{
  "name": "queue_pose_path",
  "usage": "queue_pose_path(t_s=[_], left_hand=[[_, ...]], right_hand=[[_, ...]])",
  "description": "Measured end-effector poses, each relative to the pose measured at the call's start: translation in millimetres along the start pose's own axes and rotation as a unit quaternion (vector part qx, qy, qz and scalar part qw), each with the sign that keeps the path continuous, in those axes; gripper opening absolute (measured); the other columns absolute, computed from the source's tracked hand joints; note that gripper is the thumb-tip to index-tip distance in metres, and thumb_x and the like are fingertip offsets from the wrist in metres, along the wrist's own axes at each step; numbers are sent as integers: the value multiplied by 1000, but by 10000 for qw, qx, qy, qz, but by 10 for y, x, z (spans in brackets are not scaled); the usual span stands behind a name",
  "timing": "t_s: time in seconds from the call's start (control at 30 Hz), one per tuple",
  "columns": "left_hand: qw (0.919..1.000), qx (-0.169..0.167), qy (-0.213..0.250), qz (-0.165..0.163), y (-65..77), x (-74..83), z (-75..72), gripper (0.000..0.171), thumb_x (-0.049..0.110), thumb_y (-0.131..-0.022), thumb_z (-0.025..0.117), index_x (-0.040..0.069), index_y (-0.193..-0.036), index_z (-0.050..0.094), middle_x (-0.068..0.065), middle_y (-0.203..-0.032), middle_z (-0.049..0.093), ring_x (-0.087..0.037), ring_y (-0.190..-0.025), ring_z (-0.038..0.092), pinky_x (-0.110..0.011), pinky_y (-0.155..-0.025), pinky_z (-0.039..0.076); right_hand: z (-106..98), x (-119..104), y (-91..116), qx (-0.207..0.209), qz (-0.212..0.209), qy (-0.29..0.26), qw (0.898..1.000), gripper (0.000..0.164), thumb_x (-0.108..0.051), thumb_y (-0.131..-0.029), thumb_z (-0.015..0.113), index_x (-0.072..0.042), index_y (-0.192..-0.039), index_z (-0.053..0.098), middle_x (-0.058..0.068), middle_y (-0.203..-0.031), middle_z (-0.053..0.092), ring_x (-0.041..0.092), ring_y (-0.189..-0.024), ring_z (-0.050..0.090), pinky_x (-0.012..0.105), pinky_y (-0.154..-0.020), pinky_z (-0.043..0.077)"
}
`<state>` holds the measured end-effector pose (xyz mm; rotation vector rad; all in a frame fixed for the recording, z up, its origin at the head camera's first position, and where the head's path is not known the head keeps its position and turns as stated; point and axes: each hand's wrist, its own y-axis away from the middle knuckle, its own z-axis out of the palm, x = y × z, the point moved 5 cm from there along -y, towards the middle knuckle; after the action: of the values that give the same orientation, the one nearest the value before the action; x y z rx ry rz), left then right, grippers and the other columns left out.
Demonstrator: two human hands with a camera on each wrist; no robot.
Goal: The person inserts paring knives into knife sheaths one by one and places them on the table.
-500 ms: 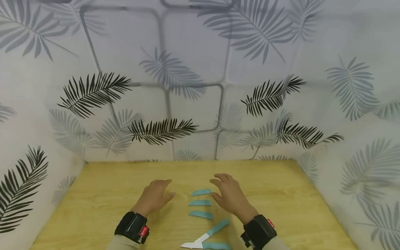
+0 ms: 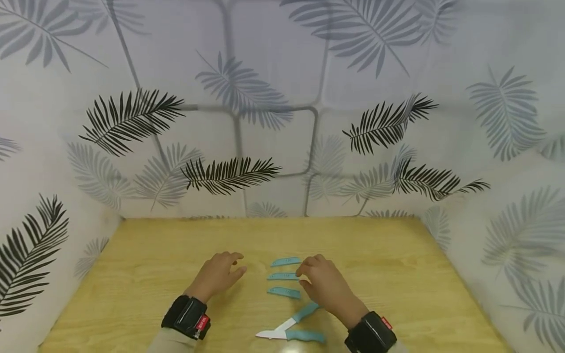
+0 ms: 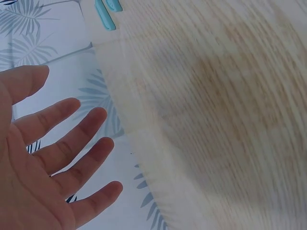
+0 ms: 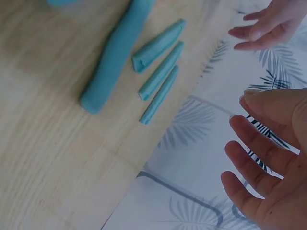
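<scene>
Three light-blue knife sheaths lie in a row on the wooden table [image 2: 132, 274]: far [image 2: 286, 261], middle [image 2: 283, 276] and near [image 2: 284, 292]. Two white-bladed knives with blue handles lie closer to me, one slanted [image 2: 304, 312] and one along the front [image 2: 291, 335]. My right hand [image 2: 309, 272] hovers just right of the sheaths, holding nothing; the right wrist view shows its fingers [image 4: 254, 158] spread, with the sheaths [image 4: 160, 71] and a knife handle [image 4: 115, 52] beyond. My left hand [image 2: 229, 267] rests left of the sheaths, fingers [image 3: 81, 139] straight and empty.
White cloth walls with a leaf print [image 2: 132, 122] enclose the table at the back and on both sides. Bare wood stretches to the left and right of my hands. Both wrists carry black camera bands [image 2: 187, 316].
My right hand has drawn back a little toward me, its fingertips now beside the middle sheath instead of the far one. The left hand has hardly moved. The view has tilted slightly down.
</scene>
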<state>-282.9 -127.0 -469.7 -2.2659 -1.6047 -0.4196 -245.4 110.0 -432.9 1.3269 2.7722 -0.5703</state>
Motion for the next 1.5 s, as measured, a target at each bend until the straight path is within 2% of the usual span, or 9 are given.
queue_pose_path(t_s=[0.2, 0.4, 0.5, 0.73, 1.03, 1.27, 1.5], left_hand=[[9996, -92, 210, -176, 20, -39, -12, 42, 35, -92, 57, 7, -124, 58, -11, -108, 62, -25, -92, 59, -43, -76, 49], [9990, -189, 306, -256, 48, -79, -10, 42, 33, -92, 57, 7, -125, 58, -12, -110, 61, -26, -94, 59, -43, -78, 49], [9990, -146, 336, -262, 48, -93, 9, 41, 32, -92, 58, 7, -125, 58, -12, -109, 62, -27, -94, 59, -45, -80, 48], [9990, 35, 403, -211, 40, -68, 39, 39, 29, -91, 60, 5, -122, 60, -14, -108, 62, -27, -92, 59, -45, -77, 49], [9973, -346, 636, -110, 110, -78, 134, 42, 29, -93, 57, 3, -126, 56, -14, -113, 60, -29, -100, 57, -43, -82, 47], [9973, -363, 614, -184, 165, -110, 127, 41, 28, -93, 57, 4, -126, 56, -15, -113, 60, -30, -100, 57, -44, -82, 47], [9980, -323, 542, -88, 203, -131, 211, 44, 28, -93, 57, 2, -127, 54, -15, -113, 60, -30, -104, 55, -45, -87, 45]], right_hand=[[50, -131, 179, -336, -118, -162, 9992, 19, -11, -76, 74, -14, -94, 70, -1, -101, 62, 18, -94, 53, 36, -79, 48], [162, -156, 243, -657, -173, -349, 9971, 20, -4, -75, 73, -11, -93, 69, -3, -92, 63, 12, -83, 55, 21, -73, 48], [218, -151, 254, -753, -278, -331, 9962, 20, -3, -74, 74, -10, -92, 69, -2, -90, 63, 11, -81, 54, 18, -71, 47], [352, -98, 274, -1030, -325, -334, 9936, 19, -2, -74, 74, -11, -90, 70, -3, -87, 61, 8, -77, 49, 18, -68, 45], [463, -50, 328, -1145, -309, -221, 9927, 23, -14, -72, 77, -15, -94, 71, -6, -91, 61, 9, -81, 49, 22, -69, 46], [502, -31, 349, -1227, -335, -246, 9916, 21, -15, -74, 75, -16, -94, 70, -6, -90, 60, 11, -82, 50, 23, -68, 46], [573, -12, 385, -1337, -322, -9, 9905, 18, -17, -76, 75, -17, -93, 69, -7, -87, 58, 9, -78, 49, 23, -65, 45]])
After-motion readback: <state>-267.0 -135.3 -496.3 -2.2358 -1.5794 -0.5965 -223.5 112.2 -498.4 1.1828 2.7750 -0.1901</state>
